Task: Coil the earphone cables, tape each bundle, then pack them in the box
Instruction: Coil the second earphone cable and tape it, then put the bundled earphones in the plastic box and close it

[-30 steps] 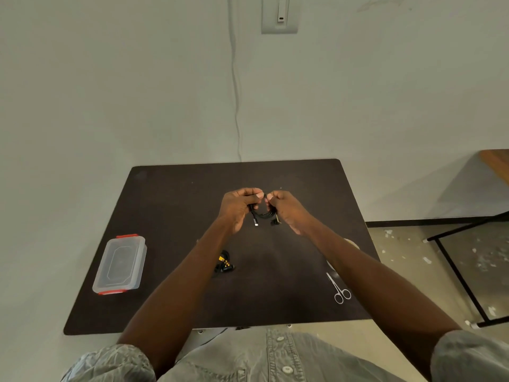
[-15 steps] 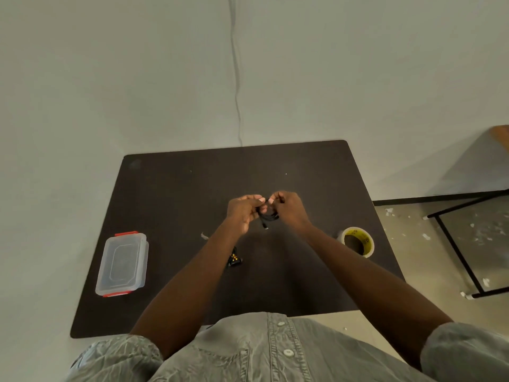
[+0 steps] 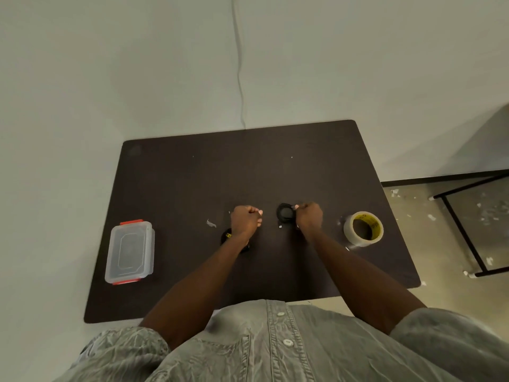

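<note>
My right hand (image 3: 309,217) grips a coiled black earphone cable (image 3: 285,213) at its right side, just over the dark table (image 3: 192,183); the plug end hangs below the coil. My left hand (image 3: 246,220) is a closed fist, apart from the coil, with nothing visible in it. Under my left wrist lies another black earphone bundle (image 3: 227,235) with a yellow tape mark, partly hidden. A clear plastic box (image 3: 129,250) with red clips and its lid on sits at the table's left. A roll of clear tape (image 3: 363,228) with a yellow core lies to the right.
A small scrap of tape (image 3: 211,223) lies left of my left hand. A black metal frame (image 3: 462,232) stands on the floor to the right of the table. A wall with a hanging wire (image 3: 239,64) is behind the table.
My hands, together on the coil before, have separated: the left let go and moved left, the right keeps the coil. The head tilted down, so the scissors are out of sight.
</note>
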The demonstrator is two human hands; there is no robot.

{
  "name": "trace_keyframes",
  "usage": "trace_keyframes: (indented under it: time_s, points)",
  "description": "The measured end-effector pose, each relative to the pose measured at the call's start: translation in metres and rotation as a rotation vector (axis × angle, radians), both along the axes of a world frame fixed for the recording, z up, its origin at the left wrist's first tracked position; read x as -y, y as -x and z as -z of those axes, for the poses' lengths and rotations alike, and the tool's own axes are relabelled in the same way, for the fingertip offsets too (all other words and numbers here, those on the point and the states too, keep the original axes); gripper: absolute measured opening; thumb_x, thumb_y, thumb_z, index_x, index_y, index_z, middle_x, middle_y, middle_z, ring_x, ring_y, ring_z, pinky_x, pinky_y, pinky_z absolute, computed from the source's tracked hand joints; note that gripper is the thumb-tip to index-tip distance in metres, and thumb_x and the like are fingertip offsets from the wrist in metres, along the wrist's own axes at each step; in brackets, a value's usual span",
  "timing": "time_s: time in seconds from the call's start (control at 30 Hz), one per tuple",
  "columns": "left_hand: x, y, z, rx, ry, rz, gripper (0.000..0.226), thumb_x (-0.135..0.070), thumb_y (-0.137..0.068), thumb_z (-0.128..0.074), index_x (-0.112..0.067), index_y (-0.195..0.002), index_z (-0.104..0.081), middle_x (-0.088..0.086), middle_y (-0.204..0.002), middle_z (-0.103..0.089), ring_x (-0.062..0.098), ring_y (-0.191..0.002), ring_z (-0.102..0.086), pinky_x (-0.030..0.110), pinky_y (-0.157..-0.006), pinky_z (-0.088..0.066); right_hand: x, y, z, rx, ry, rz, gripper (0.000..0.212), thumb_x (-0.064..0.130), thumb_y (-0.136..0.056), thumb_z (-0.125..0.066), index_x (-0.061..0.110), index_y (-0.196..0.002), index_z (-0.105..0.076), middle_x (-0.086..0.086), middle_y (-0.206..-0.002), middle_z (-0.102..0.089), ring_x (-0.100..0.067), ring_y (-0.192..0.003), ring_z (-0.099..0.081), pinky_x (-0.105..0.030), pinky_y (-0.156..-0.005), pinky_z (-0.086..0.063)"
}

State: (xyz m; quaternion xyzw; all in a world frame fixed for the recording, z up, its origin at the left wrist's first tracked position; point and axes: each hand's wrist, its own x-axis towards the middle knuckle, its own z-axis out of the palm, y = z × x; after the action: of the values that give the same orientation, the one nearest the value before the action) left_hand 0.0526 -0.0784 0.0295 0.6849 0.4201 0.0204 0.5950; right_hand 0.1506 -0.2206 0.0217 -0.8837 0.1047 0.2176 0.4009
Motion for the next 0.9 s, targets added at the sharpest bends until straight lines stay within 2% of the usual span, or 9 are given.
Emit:
trace_keyframes:
  time_s: [0.1, 0.23, 0.33, 0.43, 0.5, 0.6, 0.73, 0.8, 0.9]
  points:
    - [0.007, 0.010, -0.002, 0.009, -0.065, 0.008, 0.023, -0.001, -0.089, -0.054, -0.013, -0.071, -0.062, 0.007, -0.078, -0.066, 0.015, -0.064, -0.062, 0.037, -0.070, -0.059, 0.015, 0.008, -0.001, 0.034, 0.038, -0.014, 0.024, 0.023, -0.094, -0.054, 0.004, -0.097, -0.067, -0.015, -0.100, -0.067, -0.032, -0.093, -0.064, -0.038, -0.080, -0.052]
    - [0.019, 0.029, -0.011, 0.051, -0.154, -0.034, 0.020, -0.008, -0.085, -0.068, -0.014, -0.070, -0.056, 0.006, -0.064, -0.064, 0.013, -0.054, -0.060, 0.031, -0.057, -0.054, 0.025, 0.028, -0.012, 0.134, 0.024, -0.156, 0.019, 0.003, -0.090, -0.049, 0.004, -0.091, -0.067, -0.014, -0.096, -0.065, -0.031, -0.092, -0.063, -0.037, -0.078, -0.049]
    - [0.025, 0.050, -0.017, 0.134, -0.139, -0.144, 0.020, -0.010, -0.089, -0.064, -0.013, -0.070, -0.058, 0.004, -0.063, -0.063, 0.012, -0.052, -0.058, 0.029, -0.052, -0.050, 0.015, 0.047, -0.020, 0.236, -0.013, -0.285, 0.027, -0.004, -0.084, -0.049, 0.004, -0.100, -0.069, -0.015, -0.107, -0.066, -0.032, -0.100, -0.061, -0.037, -0.086, -0.047]
    - [0.022, 0.080, -0.021, 0.170, -0.121, -0.316, 0.020, -0.015, -0.094, -0.058, -0.011, -0.077, -0.066, 0.004, -0.064, -0.062, 0.012, -0.053, -0.057, 0.030, -0.053, -0.050, -0.004, 0.072, -0.024, 0.308, -0.047, -0.480, 0.026, -0.002, -0.085, -0.048, 0.003, -0.101, -0.068, -0.014, -0.108, -0.064, -0.030, -0.101, -0.060, -0.030, -0.082, -0.044]
    - [0.013, 0.105, -0.021, 0.140, -0.155, -0.429, 0.026, -0.022, -0.097, -0.052, -0.009, -0.080, -0.067, 0.004, -0.065, -0.065, 0.015, -0.055, -0.060, 0.032, -0.057, -0.051, -0.018, 0.091, -0.023, 0.338, -0.062, -0.570, 0.025, -0.001, -0.086, -0.048, 0.003, -0.102, -0.067, -0.015, -0.108, -0.063, -0.031, -0.101, -0.060, -0.034, -0.084, -0.046]
    - [-0.009, 0.144, -0.025, -0.039, -0.343, -0.596, 0.035, -0.036, -0.098, -0.046, -0.010, -0.083, -0.064, 0.006, -0.079, -0.067, 0.024, -0.076, -0.063, 0.033, -0.068, -0.046, -0.038, 0.118, -0.021, 0.379, -0.088, -0.647, 0.020, 0.002, -0.088, -0.049, 0.005, -0.097, -0.066, -0.014, -0.101, -0.064, -0.032, -0.096, -0.059, -0.037, -0.080, -0.046]
    - [-0.048, 0.186, -0.030, -0.114, -0.340, -0.999, 0.034, -0.034, -0.093, -0.059, -0.007, -0.114, -0.053, 0.012, -0.111, -0.060, 0.029, -0.107, -0.059, 0.038, -0.085, -0.049, -0.069, 0.144, -0.026, 0.406, -0.079, -0.724, 0.017, 0.004, -0.089, -0.049, 0.008, -0.091, -0.066, -0.010, -0.095, -0.064, -0.027, -0.089, -0.058, -0.035, -0.076, -0.045]
    - [-0.072, 0.202, -0.024, -0.196, -0.265, -1.136, 0.062, -0.035, -0.086, -0.069, -0.003, -0.132, -0.041, 0.018, -0.133, -0.047, 0.034, -0.124, -0.047, 0.045, -0.103, -0.042, -0.088, 0.153, -0.029, 0.419, -0.069, -0.769, 0.018, 0.004, -0.090, -0.047, 0.007, -0.087, -0.065, -0.009, -0.092, -0.064, -0.025, -0.086, -0.059, -0.035, -0.074, -0.047]
    - [-0.113, 0.229, -0.012, -0.254, -0.018, -1.211, 0.082, -0.044, -0.079, -0.073, -0.005, -0.139, -0.032, 0.017, -0.140, -0.039, 0.036, -0.129, -0.041, 0.051, -0.107, -0.037, -0.131, 0.169, -0.032, 0.403, -0.078, -0.790, 0.019, 0.003, -0.089, -0.046, 0.003, -0.088, -0.065, -0.012, -0.092, -0.065, -0.029, -0.088, -0.061, -0.039, -0.076, -0.050]
